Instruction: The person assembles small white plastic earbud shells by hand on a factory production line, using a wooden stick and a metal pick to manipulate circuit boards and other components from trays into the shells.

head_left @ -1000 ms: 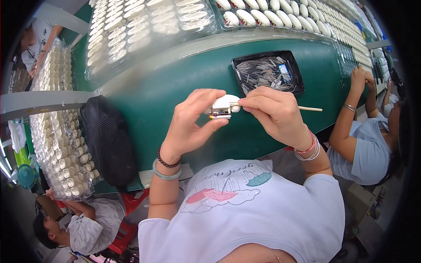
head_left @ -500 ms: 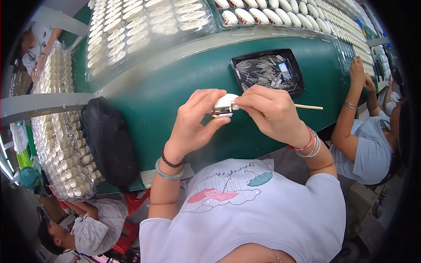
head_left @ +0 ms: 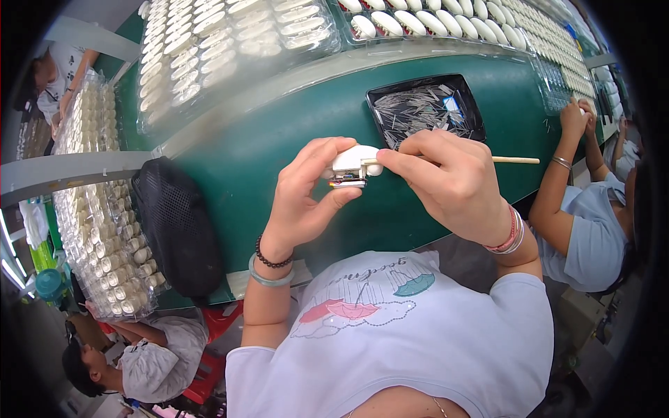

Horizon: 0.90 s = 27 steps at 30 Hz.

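Between the thumb and fingers of my left hand [head_left: 305, 187] is a small white plastic device [head_left: 354, 159], held above the green table. Its open side faces me and shows inner parts. My right hand [head_left: 449, 177] pinches a thin wooden stick [head_left: 517, 160], whose far end sticks out to the right past the hand. The stick's other end reaches the right side of the device, by a rounded white part; whether it touches, I cannot tell. Just beyond my right hand sits a black tray [head_left: 478, 125] with many thin metal strips [head_left: 411, 111].
Clear trays of white casings [head_left: 202, 49] stand along the far side, with more white parts [head_left: 104, 244] stacked at the left. A black mesh bag [head_left: 171, 223] lies on the green table [head_left: 258, 132], near a grey metal bar [head_left: 77, 171]. Other people sit left and right.
My right hand has moved right and slightly toward me, with the stick sliding right. My left hand still holds the device, barely shifted. At right, a co-worker's hands have drawn together.
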Tool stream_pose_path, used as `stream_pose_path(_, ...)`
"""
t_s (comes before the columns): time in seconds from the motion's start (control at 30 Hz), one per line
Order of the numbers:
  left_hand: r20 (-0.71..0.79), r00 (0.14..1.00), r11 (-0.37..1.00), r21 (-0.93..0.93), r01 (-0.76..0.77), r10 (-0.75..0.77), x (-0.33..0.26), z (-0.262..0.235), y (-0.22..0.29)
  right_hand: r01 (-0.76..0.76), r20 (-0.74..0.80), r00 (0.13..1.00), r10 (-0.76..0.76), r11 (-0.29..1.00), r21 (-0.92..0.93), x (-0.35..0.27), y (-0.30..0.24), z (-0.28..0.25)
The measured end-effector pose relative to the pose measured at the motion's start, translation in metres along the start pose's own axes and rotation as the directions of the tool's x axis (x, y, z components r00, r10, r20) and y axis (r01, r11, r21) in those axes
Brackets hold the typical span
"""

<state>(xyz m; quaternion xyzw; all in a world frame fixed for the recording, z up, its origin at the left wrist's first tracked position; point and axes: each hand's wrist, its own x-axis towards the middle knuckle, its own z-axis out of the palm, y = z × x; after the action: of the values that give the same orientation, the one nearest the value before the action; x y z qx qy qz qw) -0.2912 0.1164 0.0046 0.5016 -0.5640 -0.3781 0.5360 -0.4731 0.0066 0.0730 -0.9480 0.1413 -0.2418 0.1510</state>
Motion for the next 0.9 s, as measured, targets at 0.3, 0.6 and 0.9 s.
stream_pose_path(0.3,-0.055,0.998,0.999,0.022,-0.024,0.026,0.002,0.008,-0.002,-0.019,0.123,0.992,0.016,1.000,0.021,-0.002,0.005,0.005)
stream_pose_path(0.6,-0.021,1.000,0.999,0.023,-0.023,0.023,0.000,0.005,-0.004,-0.110,0.040,0.994,0.104,0.972,0.207,-0.003,0.007,0.009)
stream_pose_path(0.9,-0.069,0.998,0.982,-0.188,-0.013,0.000,0.000,0.006,0.002,0.008,-0.084,0.996,-0.006,1.000,0.024,0.003,-0.002,-0.001)
